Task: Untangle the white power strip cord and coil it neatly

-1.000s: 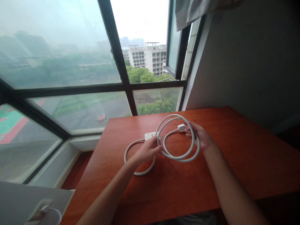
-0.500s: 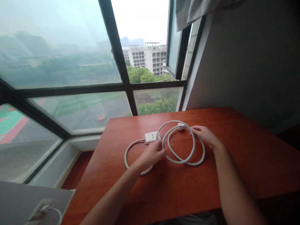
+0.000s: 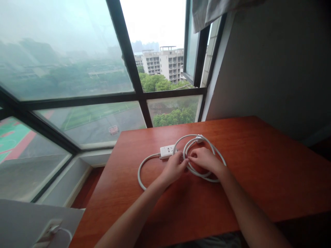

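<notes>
A white power strip lies on the reddish-brown table, its pale grey cord running off its left end in a wide loop. More of that cord is coiled in overlapping rings to the right of the strip. My left hand is closed on the left side of the coil, just in front of the strip. Close beside it, my right hand pinches the cord inside the rings, fingertips nearly meeting the left ones. The white plug rests at the coil's far side, partly behind cord.
A dark-framed window rises behind the table, with one pane swung outward. A grey curtain hangs at the top right. At the lower left, a wall socket holds a white plug and cable.
My right hand has moved left from beside the plug to the coil's left side, next to my left hand. The cord's rings have drawn closer together. My left hand has shifted slightly right.
</notes>
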`<state>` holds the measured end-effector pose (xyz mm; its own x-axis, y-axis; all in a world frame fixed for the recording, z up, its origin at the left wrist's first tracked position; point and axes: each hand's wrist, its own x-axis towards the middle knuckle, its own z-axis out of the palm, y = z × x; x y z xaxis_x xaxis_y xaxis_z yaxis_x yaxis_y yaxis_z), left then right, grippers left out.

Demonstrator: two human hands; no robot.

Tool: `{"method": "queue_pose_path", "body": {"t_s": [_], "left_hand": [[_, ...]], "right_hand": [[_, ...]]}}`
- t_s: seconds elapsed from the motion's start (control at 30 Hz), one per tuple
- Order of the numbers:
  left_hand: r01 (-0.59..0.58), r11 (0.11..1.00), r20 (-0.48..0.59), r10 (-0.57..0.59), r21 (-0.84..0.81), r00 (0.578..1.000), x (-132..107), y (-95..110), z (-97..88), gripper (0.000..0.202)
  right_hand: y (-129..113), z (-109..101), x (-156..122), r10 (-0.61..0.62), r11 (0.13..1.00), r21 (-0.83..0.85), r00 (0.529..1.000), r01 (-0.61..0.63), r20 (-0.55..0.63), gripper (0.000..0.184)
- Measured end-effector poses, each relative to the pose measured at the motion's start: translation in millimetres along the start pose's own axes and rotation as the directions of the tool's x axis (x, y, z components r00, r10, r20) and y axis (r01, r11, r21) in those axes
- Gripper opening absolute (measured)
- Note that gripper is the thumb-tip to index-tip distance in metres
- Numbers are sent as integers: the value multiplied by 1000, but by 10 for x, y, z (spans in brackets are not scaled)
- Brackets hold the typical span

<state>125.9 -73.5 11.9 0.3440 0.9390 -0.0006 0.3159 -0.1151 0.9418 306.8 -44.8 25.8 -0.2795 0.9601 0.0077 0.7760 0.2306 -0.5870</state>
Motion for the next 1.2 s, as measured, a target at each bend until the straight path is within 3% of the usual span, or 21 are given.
{"method": "queue_pose_path", "body": {"t_s": [0.07, 0.17, 0.3, 0.43, 0.57, 0.73, 0.8, 0.97, 1.2], "left_hand": [[-40, 998, 19, 41, -52, 999, -30, 37, 20, 17], [-80, 987, 37, 86, -138, 996, -66, 115, 17, 18], [-103, 979, -16, 102, -175, 995, -73, 172, -74, 21], [-104, 992, -84, 98, -77, 992, -57, 112, -142, 20], [-90, 996, -159, 94, 28, 983, -25, 17, -117, 20], [-78, 993, -231, 96, 89, 968, 18, -17, -112, 33], [-78, 991, -253, 105, 113, 962, 22, -6, -124, 34], [-80, 988, -284, 116, 134, 952, 3, 15, -129, 32], [-69, 996, -372, 85, 57, 924, 8, -32, -116, 35]], "right_hand": [[-94, 126, -14, 33, 999, -40, 997, -30, 65, 16], [-128, 196, -24, -14, 997, 78, 995, 6, 98, 16], [-64, 107, -37, -83, 935, 354, 969, -5, 234, 19], [-14, -37, -53, -157, 866, 499, 927, -37, 341, 23], [-97, -153, -96, -234, 862, 506, 913, 35, 335, 21], [-242, -290, -179, -338, 848, 522, 853, 93, 398, 22], [-236, -341, -195, -321, 839, 541, 853, 54, 412, 20], [-116, -414, -207, -190, 811, 582, 918, -53, 347, 14], [-84, -366, -221, -245, 838, 544, 870, -32, 429, 8]]}}
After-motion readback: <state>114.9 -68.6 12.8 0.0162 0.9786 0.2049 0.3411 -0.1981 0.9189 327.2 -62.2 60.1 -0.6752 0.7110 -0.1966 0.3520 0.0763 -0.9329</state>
